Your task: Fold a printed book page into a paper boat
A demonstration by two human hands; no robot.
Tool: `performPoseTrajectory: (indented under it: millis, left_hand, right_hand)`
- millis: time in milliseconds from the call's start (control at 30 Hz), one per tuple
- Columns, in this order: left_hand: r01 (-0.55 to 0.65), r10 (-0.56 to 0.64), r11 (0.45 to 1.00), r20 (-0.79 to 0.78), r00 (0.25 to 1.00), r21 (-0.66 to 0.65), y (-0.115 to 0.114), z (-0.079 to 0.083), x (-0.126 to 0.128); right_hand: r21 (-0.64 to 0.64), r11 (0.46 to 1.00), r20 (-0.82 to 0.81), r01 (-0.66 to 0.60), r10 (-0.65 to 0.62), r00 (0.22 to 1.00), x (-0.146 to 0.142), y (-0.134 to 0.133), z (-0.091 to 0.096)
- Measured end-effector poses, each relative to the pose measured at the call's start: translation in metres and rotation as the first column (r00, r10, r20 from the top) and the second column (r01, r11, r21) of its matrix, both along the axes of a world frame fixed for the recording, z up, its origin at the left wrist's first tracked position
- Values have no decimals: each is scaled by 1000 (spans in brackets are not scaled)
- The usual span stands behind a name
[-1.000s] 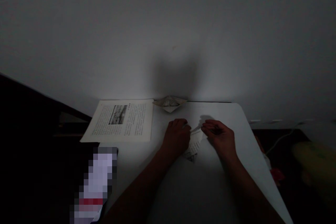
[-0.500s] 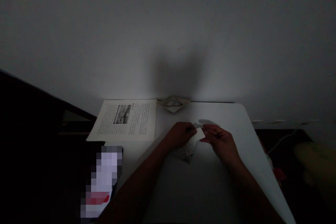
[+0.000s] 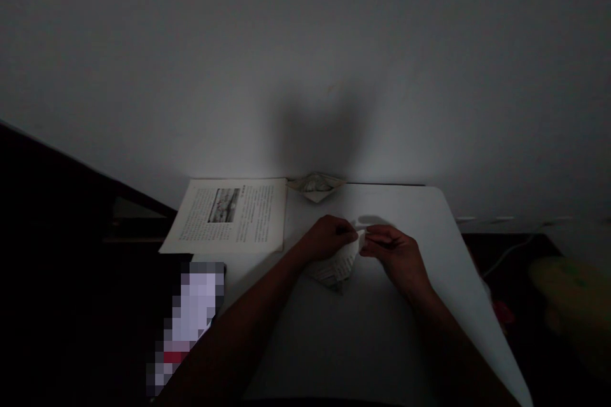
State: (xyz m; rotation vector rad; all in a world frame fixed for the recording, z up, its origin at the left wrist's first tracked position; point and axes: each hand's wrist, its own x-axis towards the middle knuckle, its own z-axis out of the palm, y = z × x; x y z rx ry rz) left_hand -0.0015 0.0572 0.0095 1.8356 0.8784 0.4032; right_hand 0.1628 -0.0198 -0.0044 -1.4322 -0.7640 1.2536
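Note:
A folded piece of printed paper (image 3: 340,269) lies low over the white table, its pointed end toward me. My left hand (image 3: 328,236) is closed on its far left part, with thumb and fingers pinching near the top corner. From the other side, my right hand (image 3: 394,251) pinches the pale upper corner between thumb and fingertips. Part of the paper is hidden under my left hand. Beyond my hands, against the wall, sits a folded paper boat (image 3: 316,187) with its hollow facing up.
A stack of printed pages (image 3: 248,216) with a photo lies at the table's back left. A phone with a blurred screen (image 3: 193,311) is by the left edge. The white table (image 3: 382,331) meets a grey wall (image 3: 305,44). A cable (image 3: 513,253) runs at right.
My right hand has moved slightly left, closer to my left hand, and the paper's pale corner now shows less between them. The view has shifted a little.

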Motion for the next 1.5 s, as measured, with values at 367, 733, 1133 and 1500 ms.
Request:
performPoseTrajectory:
  millis: [367,733,1133,1500]
  left_hand:
    - [12,-10,999,-52,999,30,-3,3,2]
    - [97,-98,994,-10,995,-43,1,3,-4]
    - [34,-30,998,71,997,-56,-1,-3,-4]
    - [-75,82,996,127,988,-56,-6,-12,0]
  right_hand:
    - [73,997,111,-30,22,994,-5,0,-1]
    - [41,998,93,-46,42,995,-2,-1,0]
    - [76,995,161,-59,46,986,-6,-1,5]
    - [64,998,107,-14,7,994,-8,1,5]
